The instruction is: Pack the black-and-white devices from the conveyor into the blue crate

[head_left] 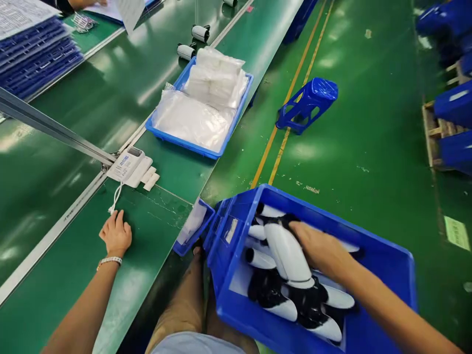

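My left hand (116, 233) rests on the green bench surface, its fingers loosely stretched and apart, fingertips close to the plug end of a short white cable (117, 196). The cable runs from a stack of small white printed cards or boxes (127, 166); I cannot tell which they are. On my right, a deep blue bin (376, 250) contains several white-and-black rounded plastic devices (317, 300). My right hand (317, 246) reaches into it, fingers closed around the black end of a white-and-black plastic device (287, 250); part of the grip is hidden.
A blue tray (184, 144) of clear plastic bags sits on the bench, with white-and-black pieces (200, 33) behind it. A metal bar (55, 125) slants across the left. A blue stool (309, 103) stands on the floor. Another person's hand (88, 3) shows top left.
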Action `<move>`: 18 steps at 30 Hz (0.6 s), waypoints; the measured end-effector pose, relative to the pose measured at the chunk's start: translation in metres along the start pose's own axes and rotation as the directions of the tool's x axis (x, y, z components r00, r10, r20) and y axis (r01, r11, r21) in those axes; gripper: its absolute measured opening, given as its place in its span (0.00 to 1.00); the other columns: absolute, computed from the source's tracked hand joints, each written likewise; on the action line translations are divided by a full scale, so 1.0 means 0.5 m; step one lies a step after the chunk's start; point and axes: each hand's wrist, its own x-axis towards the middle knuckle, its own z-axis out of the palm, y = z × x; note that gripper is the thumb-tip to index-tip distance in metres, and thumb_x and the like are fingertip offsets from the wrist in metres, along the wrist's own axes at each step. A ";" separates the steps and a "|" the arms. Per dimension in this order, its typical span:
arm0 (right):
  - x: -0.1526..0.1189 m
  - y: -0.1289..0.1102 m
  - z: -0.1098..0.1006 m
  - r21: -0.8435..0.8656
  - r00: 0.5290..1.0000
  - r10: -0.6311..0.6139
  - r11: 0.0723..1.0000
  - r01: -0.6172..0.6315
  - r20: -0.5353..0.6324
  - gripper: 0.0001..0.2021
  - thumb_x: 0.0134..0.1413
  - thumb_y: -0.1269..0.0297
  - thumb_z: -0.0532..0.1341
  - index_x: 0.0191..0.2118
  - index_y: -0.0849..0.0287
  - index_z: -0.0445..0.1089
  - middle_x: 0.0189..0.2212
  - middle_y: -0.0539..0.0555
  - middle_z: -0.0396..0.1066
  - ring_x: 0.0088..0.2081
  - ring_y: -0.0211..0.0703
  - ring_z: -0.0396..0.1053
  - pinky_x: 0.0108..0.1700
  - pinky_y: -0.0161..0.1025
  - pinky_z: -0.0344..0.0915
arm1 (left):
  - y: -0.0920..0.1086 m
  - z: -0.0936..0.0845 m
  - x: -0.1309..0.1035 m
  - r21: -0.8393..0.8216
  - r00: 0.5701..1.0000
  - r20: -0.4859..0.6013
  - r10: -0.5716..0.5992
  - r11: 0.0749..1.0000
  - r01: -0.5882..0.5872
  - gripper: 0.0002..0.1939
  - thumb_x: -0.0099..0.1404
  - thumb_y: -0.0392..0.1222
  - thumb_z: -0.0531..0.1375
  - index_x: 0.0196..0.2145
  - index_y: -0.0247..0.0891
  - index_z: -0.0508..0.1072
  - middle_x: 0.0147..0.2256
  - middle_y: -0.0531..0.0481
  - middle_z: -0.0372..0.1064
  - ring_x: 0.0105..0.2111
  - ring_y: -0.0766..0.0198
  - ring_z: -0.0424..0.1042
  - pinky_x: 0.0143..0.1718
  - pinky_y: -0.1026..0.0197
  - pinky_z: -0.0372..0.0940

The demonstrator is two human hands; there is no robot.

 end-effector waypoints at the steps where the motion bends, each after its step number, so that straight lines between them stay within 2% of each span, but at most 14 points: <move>1: -0.030 0.001 0.044 -0.034 0.996 -0.074 0.997 0.076 0.046 0.22 0.61 0.77 0.52 0.58 0.60 0.68 0.56 0.65 0.71 0.50 0.58 0.74 0.48 0.49 0.75 | 0.005 -0.007 -0.003 0.009 1.000 -0.002 -0.007 1.000 0.007 0.27 0.73 0.43 0.48 0.67 0.34 0.62 0.67 0.36 0.58 0.64 0.44 0.57 0.64 0.37 0.51; 3: -0.063 -0.015 0.111 -0.137 0.964 -0.250 0.956 0.260 0.091 0.26 0.62 0.81 0.48 0.61 0.60 0.66 0.55 0.65 0.72 0.48 0.57 0.75 0.46 0.50 0.76 | 0.021 -0.016 -0.016 0.024 0.999 -0.009 -0.044 0.999 0.044 0.27 0.74 0.43 0.48 0.67 0.33 0.62 0.68 0.34 0.56 0.64 0.43 0.55 0.64 0.36 0.51; 6: -0.065 -0.074 0.176 -0.259 0.892 -0.447 0.856 0.448 0.064 0.25 0.62 0.81 0.48 0.61 0.63 0.67 0.55 0.66 0.72 0.42 0.56 0.75 0.40 0.49 0.75 | 0.055 -0.019 -0.070 0.022 0.986 -0.058 -0.154 0.988 0.156 0.29 0.73 0.46 0.50 0.68 0.31 0.60 0.70 0.30 0.49 0.65 0.39 0.54 0.63 0.33 0.52; 8: -0.051 -0.123 0.211 -0.314 0.829 -0.559 0.783 0.537 0.024 0.19 0.64 0.79 0.50 0.56 0.65 0.69 0.52 0.68 0.72 0.40 0.55 0.74 0.36 0.47 0.73 | 0.074 -0.016 -0.132 0.013 0.975 -0.085 -0.205 0.978 0.207 0.31 0.73 0.47 0.51 0.69 0.32 0.59 0.71 0.30 0.46 0.66 0.37 0.53 0.63 0.31 0.53; 11: -0.026 -0.192 0.263 -0.387 0.735 -0.676 0.691 0.610 -0.050 0.14 0.66 0.75 0.52 0.51 0.66 0.71 0.47 0.69 0.73 0.38 0.53 0.72 0.32 0.45 0.69 | 0.092 -0.015 -0.244 0.009 0.977 -0.071 -0.200 0.980 0.201 0.30 0.73 0.47 0.51 0.69 0.34 0.59 0.72 0.31 0.47 0.67 0.37 0.53 0.64 0.32 0.53; 13: -0.010 -0.225 0.295 -0.431 0.691 -0.719 0.647 0.629 -0.072 0.12 0.67 0.74 0.53 0.49 0.65 0.72 0.45 0.69 0.74 0.37 0.53 0.71 0.32 0.44 0.68 | 0.100 -0.017 -0.319 0.003 0.982 -0.063 -0.179 0.984 0.180 0.29 0.72 0.45 0.51 0.68 0.35 0.60 0.71 0.30 0.48 0.68 0.38 0.53 0.64 0.32 0.54; 15: 0.009 -0.246 0.326 -0.456 0.672 -0.737 0.623 0.636 -0.072 0.13 0.67 0.73 0.53 0.49 0.65 0.73 0.46 0.71 0.74 0.38 0.54 0.72 0.31 0.44 0.68 | 0.113 -0.018 -0.392 -0.017 0.992 -0.058 -0.112 0.994 0.111 0.27 0.72 0.42 0.51 0.66 0.35 0.63 0.71 0.30 0.49 0.68 0.39 0.54 0.64 0.33 0.55; 18: 0.042 -0.259 0.375 -0.459 0.667 -0.741 0.622 0.635 -0.081 0.14 0.65 0.76 0.52 0.48 0.66 0.74 0.44 0.72 0.75 0.36 0.55 0.73 0.29 0.44 0.68 | 0.148 -0.004 -0.495 -0.100 0.994 -0.014 0.104 0.989 -0.105 0.25 0.71 0.36 0.49 0.64 0.38 0.67 0.70 0.34 0.52 0.70 0.45 0.53 0.66 0.38 0.57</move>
